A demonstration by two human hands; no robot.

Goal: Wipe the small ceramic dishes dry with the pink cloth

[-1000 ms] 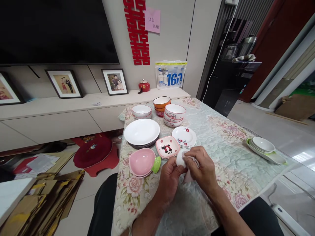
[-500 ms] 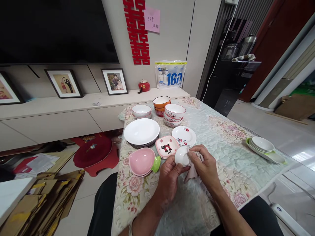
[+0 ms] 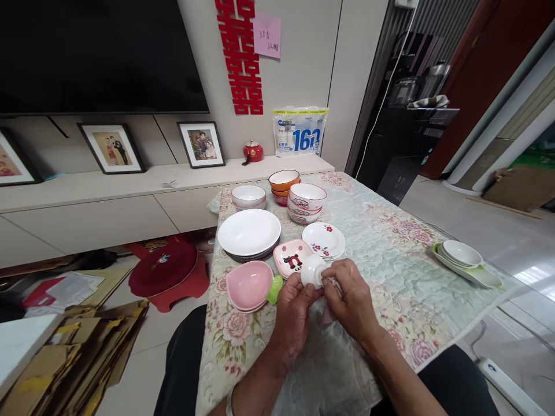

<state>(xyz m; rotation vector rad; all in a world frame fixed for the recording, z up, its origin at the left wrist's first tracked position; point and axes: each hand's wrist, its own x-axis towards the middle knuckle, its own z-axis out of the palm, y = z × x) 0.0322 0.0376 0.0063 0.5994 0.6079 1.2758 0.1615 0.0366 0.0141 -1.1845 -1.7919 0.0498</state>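
Note:
Pinched in my left hand (image 3: 296, 303) is a small white round dish (image 3: 309, 271), tilted, with a narrower part on the side toward my right hand. My right hand (image 3: 352, 297) is closed around a pale pink cloth (image 3: 328, 315) and presses it to the dish; the fingers hide much of the cloth. Just beyond the dish lies a pink square cat plate (image 3: 291, 257), and behind that a small stack of white flowered plates (image 3: 324, 238). Left of my left hand sit stacked pink fruit-shaped bowls (image 3: 249, 283) with a green leaf (image 3: 274, 289).
Further back stand stacked white plates (image 3: 249, 231), white bowls (image 3: 248, 195), orange bowls (image 3: 284, 180) and red-rimmed bowls (image 3: 307, 199). Small white dishes (image 3: 463, 253) sit near the right table edge. A flowered cloth (image 3: 411, 277) covers the table; a red stool (image 3: 165, 271) is at left.
The white dish has turned and shifted slightly left in my left hand. My right hand has moved a little left, its fingers now curled closer around the cloth and the dish.

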